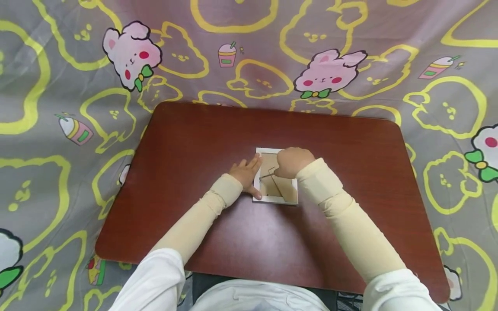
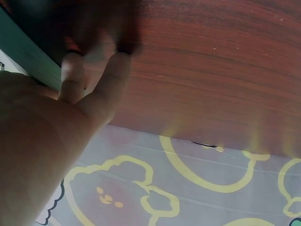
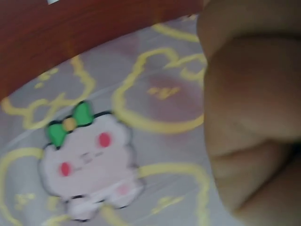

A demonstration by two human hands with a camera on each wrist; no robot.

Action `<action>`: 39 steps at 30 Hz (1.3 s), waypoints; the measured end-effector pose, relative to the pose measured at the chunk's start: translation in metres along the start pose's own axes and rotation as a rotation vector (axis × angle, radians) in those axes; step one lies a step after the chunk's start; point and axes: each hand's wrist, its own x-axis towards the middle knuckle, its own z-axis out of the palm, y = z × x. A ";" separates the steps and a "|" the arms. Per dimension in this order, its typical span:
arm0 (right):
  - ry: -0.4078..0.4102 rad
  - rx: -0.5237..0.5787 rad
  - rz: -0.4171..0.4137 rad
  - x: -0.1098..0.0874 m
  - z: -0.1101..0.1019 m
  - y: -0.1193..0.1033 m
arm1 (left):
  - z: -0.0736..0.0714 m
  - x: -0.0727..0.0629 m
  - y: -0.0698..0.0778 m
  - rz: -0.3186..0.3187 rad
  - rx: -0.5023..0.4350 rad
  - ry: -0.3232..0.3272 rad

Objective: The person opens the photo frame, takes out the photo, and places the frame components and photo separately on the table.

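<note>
A picture frame (image 1: 276,200) with a white border and a tan backing board lies flat on the brown table. Thumb and fingers spread, my left hand (image 1: 245,175) presses along its left side, the thumb at the near left corner. The left wrist view shows two fingers of this hand (image 2: 42,127) beside the frame's edge (image 2: 33,52). Over the frame's right side, my right hand (image 1: 293,162) is curled into a fist and grips a thin, rod-like tool (image 1: 267,175). The tool's tip meets the inner left border. Most of its handle is hidden in the fist.
A thin strip (image 1: 278,186) lies slanted on the backing board. The brown table (image 1: 202,138) has rounded corners and extends around the frame on all sides. A grey curtain with cartoon prints (image 1: 256,43) hangs behind the table and at both sides.
</note>
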 end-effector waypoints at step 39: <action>0.527 1.006 -0.016 0.063 0.076 0.046 | 0.011 0.005 -0.013 -0.007 -0.036 -0.005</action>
